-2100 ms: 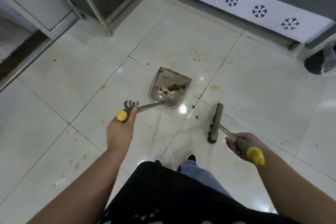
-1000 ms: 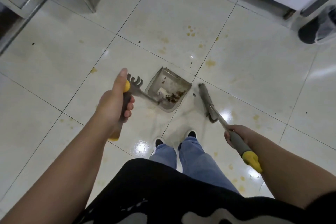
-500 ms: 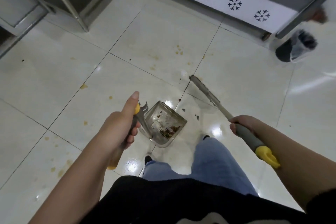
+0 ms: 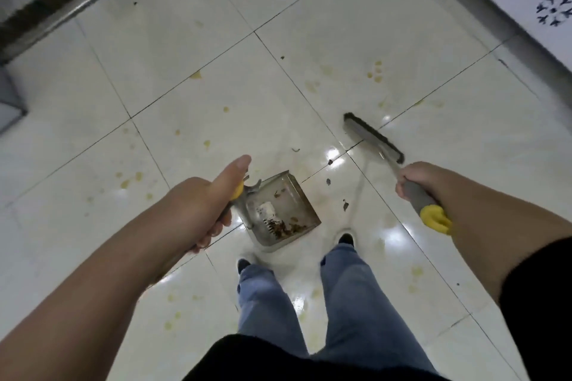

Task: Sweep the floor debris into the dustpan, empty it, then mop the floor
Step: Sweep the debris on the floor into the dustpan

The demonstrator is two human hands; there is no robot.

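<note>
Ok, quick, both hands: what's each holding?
Left hand: closed on the dustpan handle.
Right hand: closed on the broom handle.

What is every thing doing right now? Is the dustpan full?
Dustpan: partly filled with brown scraps, held by left hand.
Broom: head by the floor, handle gripped by right hand.
Floor: dirty, yellow stains and dark crumbs not yet swept up.

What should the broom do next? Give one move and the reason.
Probably draw the broom back toward the dustpan, sweeping in the dark bits that lie on the floor between them. The pan already holds debris, its open edge faces those bits, and both hands grip their handles.
</note>
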